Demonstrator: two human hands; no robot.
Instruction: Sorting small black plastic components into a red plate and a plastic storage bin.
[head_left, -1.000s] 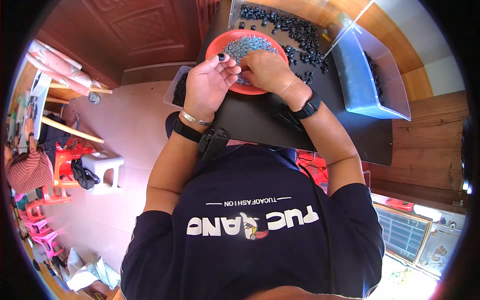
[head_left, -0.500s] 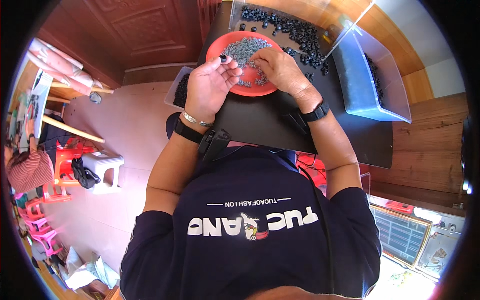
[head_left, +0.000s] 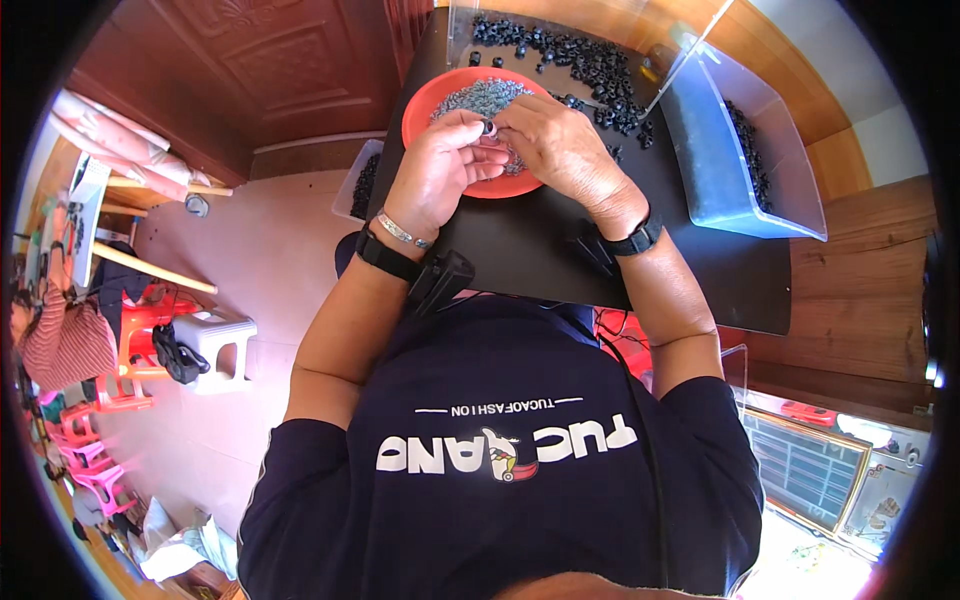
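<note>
Our left hand (head_left: 435,180) pinches a small black ring (head_left: 489,127) between thumb and fingertips, right over the near edge of the red bowl (head_left: 420,105). Our right hand (head_left: 562,150) closes in from the other side, its fingertips touching the same ring, so both hands are narrow and meet on one tiny piece; whether the right also holds a second part we cannot tell.

To do this well, we judge it best to keep both hands low over the bowl so anything that slips drops back in, to hold the ring by its rim, and to work with light fingertip pressure.

Left of our left hand, beside the counter (head_left: 560,260), a pale tray (head_left: 352,190) holds dark pieces. Under the hands, the red bowl carries a heap of small grey parts (head_left: 480,97). Beyond the hands, a loose pile of black rings (head_left: 570,55) lies on the counter against a clear panel (head_left: 462,20). To the right of our right hand stands a clear blue-tinted bin (head_left: 700,160), with more dark rings along its far wall. On the floor well to the left stands a white stool (head_left: 215,335).
</note>
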